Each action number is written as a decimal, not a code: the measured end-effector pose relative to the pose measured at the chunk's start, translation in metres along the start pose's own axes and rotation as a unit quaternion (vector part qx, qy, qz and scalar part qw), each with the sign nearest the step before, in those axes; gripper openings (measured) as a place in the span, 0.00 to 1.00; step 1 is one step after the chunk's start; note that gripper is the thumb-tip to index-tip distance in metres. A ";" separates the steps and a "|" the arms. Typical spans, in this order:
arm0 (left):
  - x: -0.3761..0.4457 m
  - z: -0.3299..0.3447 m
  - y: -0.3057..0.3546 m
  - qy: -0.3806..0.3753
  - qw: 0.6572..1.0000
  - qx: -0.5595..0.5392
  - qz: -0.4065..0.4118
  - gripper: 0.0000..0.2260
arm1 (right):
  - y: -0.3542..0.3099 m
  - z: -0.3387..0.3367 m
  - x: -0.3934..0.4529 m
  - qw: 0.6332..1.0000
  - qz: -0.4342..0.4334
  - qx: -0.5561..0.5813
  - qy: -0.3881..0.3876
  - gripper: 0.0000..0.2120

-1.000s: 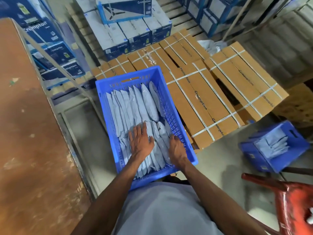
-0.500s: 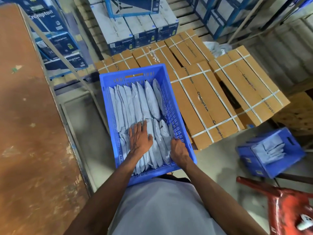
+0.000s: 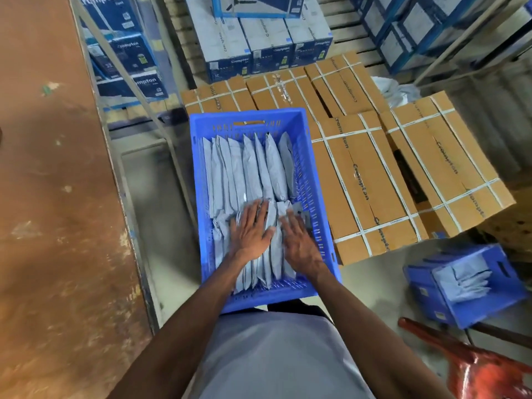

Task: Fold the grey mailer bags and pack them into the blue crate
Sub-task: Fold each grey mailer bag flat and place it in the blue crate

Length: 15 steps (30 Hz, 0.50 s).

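The blue crate (image 3: 250, 118) stands in front of me, its long side running away from me. Several folded grey mailer bags (image 3: 260, 168) stand on edge in it in two rows, far and near. My left hand (image 3: 251, 229) lies flat, fingers straight, on the tops of the near row. My right hand (image 3: 299, 240) lies beside it, fingers straight, pressing the bags at the right of the near row close to the crate's right wall. Neither hand grips a bag.
A brown table (image 3: 51, 197) runs along the left. Strapped cardboard boxes (image 3: 374, 174) lie right of and behind the crate. A second blue crate (image 3: 466, 283) with grey bags lies tipped on the floor at right. A red plastic chair (image 3: 478, 370) stands at the bottom right.
My right hand has come off the crate's right rim and now lies flat on the bags. My left hand stays flat on the near row. The view shifted slightly.
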<state>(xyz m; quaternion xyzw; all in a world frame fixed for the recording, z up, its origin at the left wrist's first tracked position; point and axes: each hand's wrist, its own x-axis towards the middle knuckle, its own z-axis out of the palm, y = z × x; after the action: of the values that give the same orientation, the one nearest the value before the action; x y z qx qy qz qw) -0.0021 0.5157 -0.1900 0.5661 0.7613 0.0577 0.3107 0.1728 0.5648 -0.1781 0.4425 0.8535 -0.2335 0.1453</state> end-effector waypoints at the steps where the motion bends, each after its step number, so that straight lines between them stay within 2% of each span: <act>1: -0.002 -0.004 -0.002 0.044 0.999 0.020 0.001 0.32 | -0.007 -0.002 0.001 1.000 0.015 0.002 0.003 0.33; 2: -0.004 -0.006 -0.005 0.097 0.994 0.041 -0.002 0.32 | -0.015 -0.006 0.003 0.999 0.025 0.010 0.025 0.34; 4: -0.008 -0.005 -0.010 0.142 0.987 0.070 -0.034 0.32 | -0.029 -0.021 0.011 0.998 0.016 0.010 0.052 0.35; 6: -0.001 -0.001 -0.012 0.087 0.992 0.069 -0.061 0.31 | -0.030 -0.030 0.030 0.997 -0.033 0.015 0.063 0.34; 8: 0.007 -0.002 -0.007 0.007 0.998 0.019 -0.064 0.30 | -0.019 -0.036 0.051 0.997 -0.068 0.011 0.035 0.31; 10: 0.012 -0.013 0.000 -0.020 0.998 -0.012 -0.063 0.29 | -0.006 -0.038 0.065 0.997 -0.071 0.020 0.011 0.28; 11: 0.013 -0.023 0.002 0.003 0.998 -0.010 -0.059 0.27 | -0.003 -0.039 0.066 0.997 -0.066 0.034 0.014 0.28; 13: 0.015 -0.039 0.002 0.108 0.992 0.012 -0.059 0.24 | -0.001 -0.038 0.065 0.996 -0.049 0.052 0.048 0.28; 15: 0.021 -0.048 -0.002 0.191 0.975 0.069 -0.091 0.25 | -0.008 -0.040 0.066 0.997 -0.026 0.030 0.059 0.27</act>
<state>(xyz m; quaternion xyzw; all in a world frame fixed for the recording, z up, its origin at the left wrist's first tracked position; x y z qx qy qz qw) -0.0329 0.5465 -0.1606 0.4930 0.8571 0.0832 0.1241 0.1270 0.6272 -0.1725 0.4377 0.8643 -0.2364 0.0749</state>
